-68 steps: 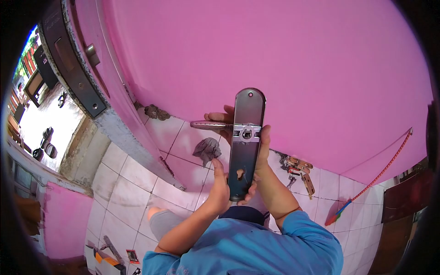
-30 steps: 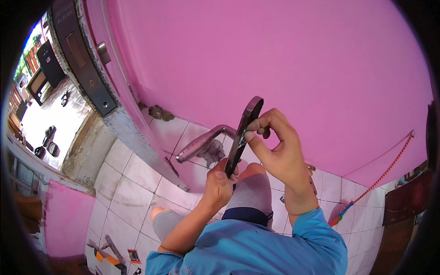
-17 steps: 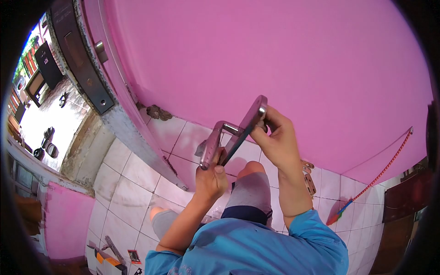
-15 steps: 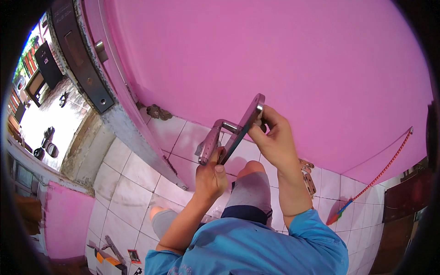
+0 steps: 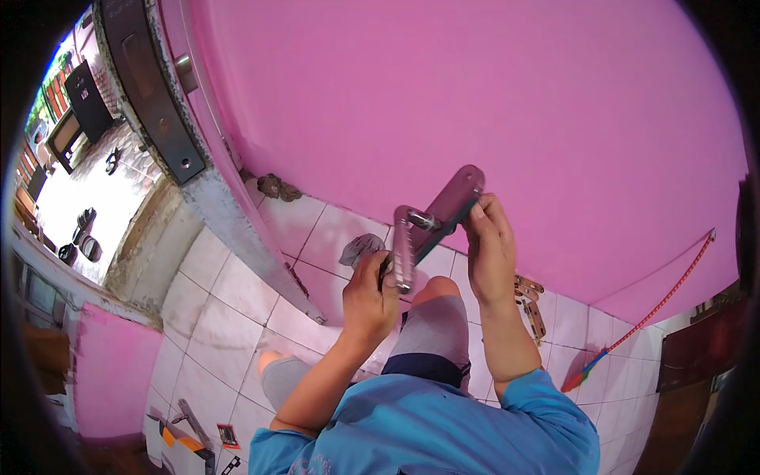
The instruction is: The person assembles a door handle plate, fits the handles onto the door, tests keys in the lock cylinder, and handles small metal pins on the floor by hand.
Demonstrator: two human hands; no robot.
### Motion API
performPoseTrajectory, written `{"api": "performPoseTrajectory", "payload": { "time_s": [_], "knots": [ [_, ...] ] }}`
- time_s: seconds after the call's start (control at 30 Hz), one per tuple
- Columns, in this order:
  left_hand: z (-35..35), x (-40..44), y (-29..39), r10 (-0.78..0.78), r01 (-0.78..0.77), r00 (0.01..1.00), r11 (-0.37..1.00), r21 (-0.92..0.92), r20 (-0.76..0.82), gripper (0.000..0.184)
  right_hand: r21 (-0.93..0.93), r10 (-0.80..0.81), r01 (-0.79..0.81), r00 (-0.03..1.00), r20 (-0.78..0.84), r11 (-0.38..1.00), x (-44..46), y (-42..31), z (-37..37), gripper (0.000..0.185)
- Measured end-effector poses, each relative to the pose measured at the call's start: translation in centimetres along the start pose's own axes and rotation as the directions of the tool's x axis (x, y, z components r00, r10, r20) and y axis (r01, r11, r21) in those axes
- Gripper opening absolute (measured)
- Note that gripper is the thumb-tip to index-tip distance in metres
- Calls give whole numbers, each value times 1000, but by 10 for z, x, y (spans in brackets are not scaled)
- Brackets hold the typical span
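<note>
A dark metal door handle plate [image 5: 457,198] with a lever [image 5: 403,249] is held up in front of me, tilted, its lever side toward the camera. My left hand [image 5: 370,297] grips the lower end of the plate, close to the lever's tip. On the plate's upper right edge, my right hand [image 5: 492,249] pinches it with thumb and fingers. The back of the plate is hidden from view. Beyond my left hand, a grey cloth [image 5: 362,249] lies on the tiled floor.
At the left stands a door edge with a lock faceplate [image 5: 150,95]. Metal parts [image 5: 532,305] lie on the floor by the pink wall [image 5: 475,95]. A red cord [image 5: 661,301] hangs at the right. Another lever handle [image 5: 194,423] and a box [image 5: 178,451] are at the lower left.
The handle plate has turned from its back view to its lever side and moved slightly right. My right hand has shifted from the back of the plate to its right edge.
</note>
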State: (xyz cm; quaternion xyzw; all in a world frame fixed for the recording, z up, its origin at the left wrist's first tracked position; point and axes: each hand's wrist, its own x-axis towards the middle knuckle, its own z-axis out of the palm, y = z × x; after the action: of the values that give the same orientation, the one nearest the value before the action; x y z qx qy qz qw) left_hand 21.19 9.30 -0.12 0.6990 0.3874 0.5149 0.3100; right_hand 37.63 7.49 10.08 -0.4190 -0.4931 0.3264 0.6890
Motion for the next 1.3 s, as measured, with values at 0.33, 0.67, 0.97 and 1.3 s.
{"api": "performPoseTrajectory", "payload": {
  "time_s": [0.33, 0.67, 0.97, 1.3],
  "knots": [
    [1, 3, 2, 106, -98, 993, 984, 146, -50, 69, -534, -472, 389, 881, -22, 751, -21, -12, -1, 60],
    [-10, 6, 10, 219, -171, 970, 926, 337, -109, 86, -882, -385, 462, 834, 395, 96, -18, -46, -4, 33],
    [-23, 19, 15, 353, -269, 930, 845, 463, -104, 89, -821, -332, 560, 800, 500, 112, -6, -59, -11, 16],
    [-40, 26, 2, 568, -433, 814, 733, 525, -121, 95, -750, -404, 629, 752, 522, 203, 0, -64, -27, 13]
  ]
}}
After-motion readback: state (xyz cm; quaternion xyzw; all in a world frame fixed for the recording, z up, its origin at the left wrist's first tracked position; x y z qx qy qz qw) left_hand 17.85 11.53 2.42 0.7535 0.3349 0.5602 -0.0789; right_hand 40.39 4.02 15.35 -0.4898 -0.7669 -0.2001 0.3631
